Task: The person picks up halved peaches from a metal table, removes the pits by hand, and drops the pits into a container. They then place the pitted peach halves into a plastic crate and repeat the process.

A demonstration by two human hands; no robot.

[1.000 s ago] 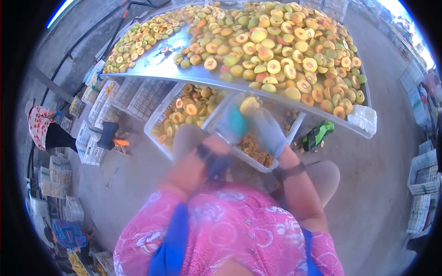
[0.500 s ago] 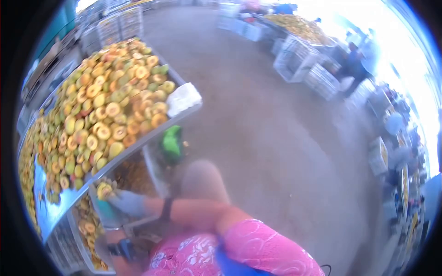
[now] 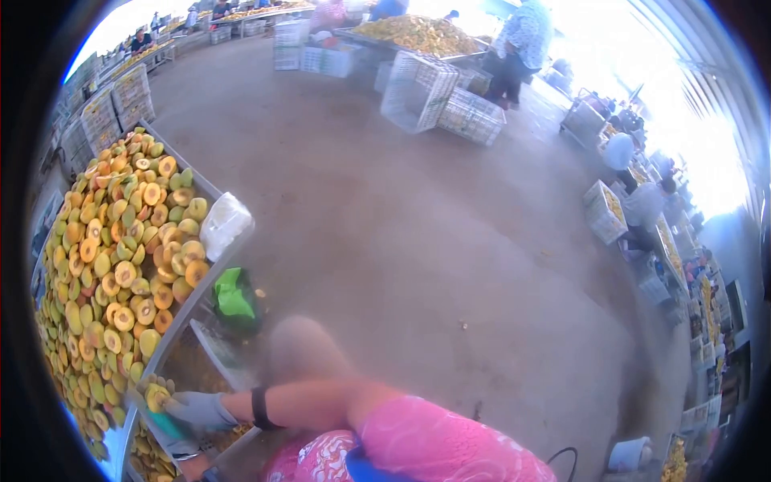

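Note:
My right hand (image 3: 197, 410), in a pale grey glove with a dark band on the wrist, closes its fingers round a yellow peach piece (image 3: 157, 396). It is at the near edge of a table heaped with halved peaches (image 3: 112, 273). Just below it is my left hand (image 3: 181, 447), also gloved, with a dark watch at the wrist. A teal patch (image 3: 165, 424) shows between the two hands; the left fingers are hidden there. Beneath the hands, a crate (image 3: 148, 454) holds more peach pieces.
A white block-like bundle (image 3: 226, 226) sits on the table's corner, with a bright green bag (image 3: 234, 294) below it. White crates (image 3: 419, 91) stand across the concrete floor (image 3: 385, 233) by another heaped table (image 3: 418, 34). A person (image 3: 522, 44) stands there; others work along the right side.
My view has swung right, so the peach table shifts left in it. Both hands stay close together at the table edge, the peach piece still in my right hand.

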